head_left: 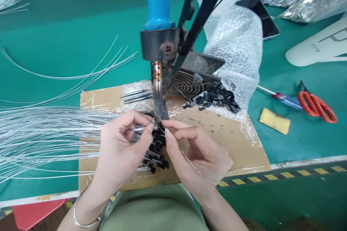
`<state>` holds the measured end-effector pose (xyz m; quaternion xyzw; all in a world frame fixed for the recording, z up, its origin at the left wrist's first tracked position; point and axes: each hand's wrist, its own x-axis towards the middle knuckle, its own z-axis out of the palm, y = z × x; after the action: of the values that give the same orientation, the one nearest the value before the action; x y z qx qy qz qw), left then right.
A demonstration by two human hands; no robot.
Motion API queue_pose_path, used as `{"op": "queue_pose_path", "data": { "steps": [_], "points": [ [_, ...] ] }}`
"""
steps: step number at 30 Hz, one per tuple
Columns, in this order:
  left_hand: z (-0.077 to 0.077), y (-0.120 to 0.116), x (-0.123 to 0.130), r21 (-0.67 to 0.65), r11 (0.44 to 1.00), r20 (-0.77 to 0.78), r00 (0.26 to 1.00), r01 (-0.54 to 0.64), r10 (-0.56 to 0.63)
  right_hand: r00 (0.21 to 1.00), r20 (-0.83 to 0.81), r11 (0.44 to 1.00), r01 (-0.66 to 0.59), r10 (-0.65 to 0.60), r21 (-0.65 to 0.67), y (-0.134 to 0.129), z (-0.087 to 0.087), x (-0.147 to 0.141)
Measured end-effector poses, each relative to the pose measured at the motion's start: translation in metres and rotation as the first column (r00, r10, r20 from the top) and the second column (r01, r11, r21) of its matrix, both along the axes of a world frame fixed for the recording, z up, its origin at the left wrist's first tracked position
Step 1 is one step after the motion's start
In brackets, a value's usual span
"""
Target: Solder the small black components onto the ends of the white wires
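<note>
A blue-handled soldering iron (158, 3) hangs point-down in a black clamp, its tip between my hands. My left hand (126, 148) pinches a small piece at the tip, too small to make out, beside thin wires. Thumb and finger of my right hand (192, 148) are closed on a thin solder wire (193, 166) that trails over the palm. Under my hands lie grey wires (48, 126) with black connectors (157, 144) at their ends, on a cardboard sheet (230, 144).
Loose black pieces (217, 97) are piled by a fan (187, 83) and bubble wrap (235, 50). To the right are a yellow sponge (274, 120), a screwdriver (288, 101), red-handled scissors (317, 106), a white cup (317, 45) and a phone (260, 16).
</note>
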<state>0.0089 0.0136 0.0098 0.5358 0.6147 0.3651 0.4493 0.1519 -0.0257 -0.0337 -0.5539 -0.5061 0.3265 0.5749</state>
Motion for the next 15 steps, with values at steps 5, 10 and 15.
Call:
{"op": "queue_pose_path", "data": {
  "steps": [5, 10, 15],
  "points": [
    [-0.0001, 0.0002, 0.0007, -0.002, 1.000, 0.005, 1.000, 0.004, -0.004, 1.000, 0.025, 1.000, -0.003, 0.003, 0.015, -0.0001, -0.0003, 0.0003],
    [-0.0011, 0.0002, -0.0001, 0.006, 1.000, 0.011, 1.000, 0.005, -0.005, 0.999, 0.052, 0.999, 0.007, -0.010, 0.051, 0.0001, -0.0007, -0.0001],
    [-0.0008, -0.0027, -0.0025, 0.006, 1.000, 0.009, 1.000, 0.004, -0.004, 0.999, 0.053, 0.997, 0.009, -0.013, 0.074, 0.0005, -0.0010, -0.0007]
  ]
}}
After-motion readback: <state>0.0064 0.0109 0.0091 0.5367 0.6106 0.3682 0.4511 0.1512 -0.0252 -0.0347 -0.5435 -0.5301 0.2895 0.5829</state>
